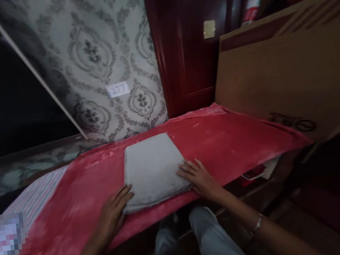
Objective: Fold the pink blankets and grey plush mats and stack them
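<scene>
A light grey folded cloth [153,168], roughly rectangular with a stitched edge, lies flat on a red cloth [229,137] that covers the table. At its near left corner is my left hand [114,209], fingers stretched out and touching the edge. My right hand [198,177] rests on the right edge near the front corner, with its fingers spread over the surface. Neither hand grips the folded cloth. A bracelet [257,225] is on my right wrist.
Behind the table stand a patterned wall with a paper label [118,89] reading 277 and a dark red door [184,40]. A large cardboard sheet or box [285,61] leans at the right, with a bottle [252,5] behind it. Striped fabric [39,195] lies at the left.
</scene>
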{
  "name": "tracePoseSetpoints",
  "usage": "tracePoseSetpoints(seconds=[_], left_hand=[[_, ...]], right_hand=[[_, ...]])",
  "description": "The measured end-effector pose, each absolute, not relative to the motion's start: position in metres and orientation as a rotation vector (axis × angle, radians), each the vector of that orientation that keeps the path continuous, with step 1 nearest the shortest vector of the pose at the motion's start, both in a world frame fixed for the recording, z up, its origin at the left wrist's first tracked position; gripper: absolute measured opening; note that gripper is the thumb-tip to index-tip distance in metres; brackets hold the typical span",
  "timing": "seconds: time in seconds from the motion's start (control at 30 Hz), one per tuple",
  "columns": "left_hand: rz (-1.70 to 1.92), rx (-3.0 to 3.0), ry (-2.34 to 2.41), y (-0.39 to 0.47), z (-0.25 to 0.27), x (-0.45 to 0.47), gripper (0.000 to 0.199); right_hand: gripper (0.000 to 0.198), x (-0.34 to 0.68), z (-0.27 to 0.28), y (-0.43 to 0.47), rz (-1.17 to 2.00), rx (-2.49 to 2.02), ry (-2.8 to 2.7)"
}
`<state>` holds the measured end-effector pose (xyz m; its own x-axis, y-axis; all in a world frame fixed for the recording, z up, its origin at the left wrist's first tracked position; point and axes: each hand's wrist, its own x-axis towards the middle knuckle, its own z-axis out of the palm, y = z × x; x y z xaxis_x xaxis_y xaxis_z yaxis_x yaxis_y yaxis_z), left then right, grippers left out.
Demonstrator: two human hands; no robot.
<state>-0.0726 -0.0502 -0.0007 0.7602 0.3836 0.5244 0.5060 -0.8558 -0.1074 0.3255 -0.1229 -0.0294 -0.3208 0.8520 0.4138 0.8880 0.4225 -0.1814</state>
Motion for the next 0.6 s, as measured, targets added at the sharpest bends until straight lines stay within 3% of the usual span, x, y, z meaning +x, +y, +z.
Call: tracePoseSetpoints(seconds=[0.43,0.6], left_hand=[[-0.936,-2.895,-0.862,-0.05,0.055,-0.039,0.041],[-1.034,-2.883,-0.864,-0.049,0.057,-0.03,0.039]], right_hand=[[0.069,0.305,-0.047,-0.136,-0.365,-1.479,-2.149],[0.079,0.287,-0.038,-0.141,-0.46,-1.451,-2.111]])
